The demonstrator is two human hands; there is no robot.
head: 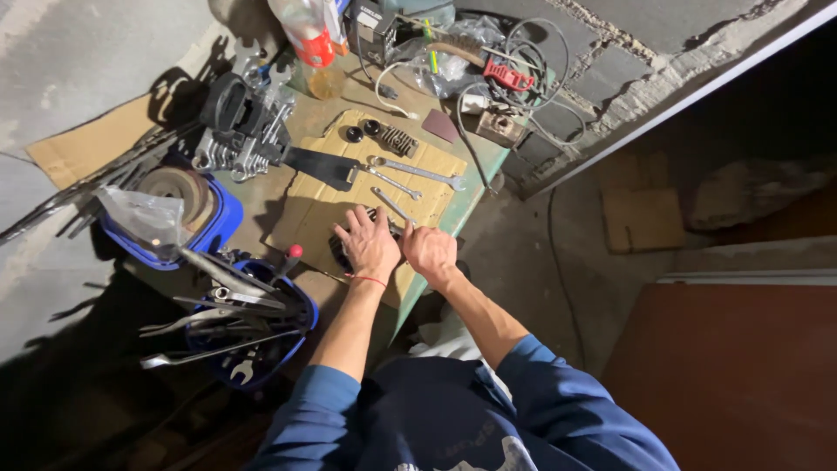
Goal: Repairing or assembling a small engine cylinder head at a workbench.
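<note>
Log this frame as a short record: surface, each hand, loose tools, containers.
surface: green workbench topped with cardboard sheet
left hand: fingers spread, pressing a dark finned part
right hand: closed on a wrench
loose tools: two more wrenches lying on the cardboard
containers: blue tub with a disc; blue bucket of wrenches

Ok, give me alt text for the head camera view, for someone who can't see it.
Seen from above, a person in blue sleeves presses the left hand on a dark finned metal part while the right hand grips a slim tool. They work on cardboard over a cluttered green bench, with wrenches nearby.
</note>
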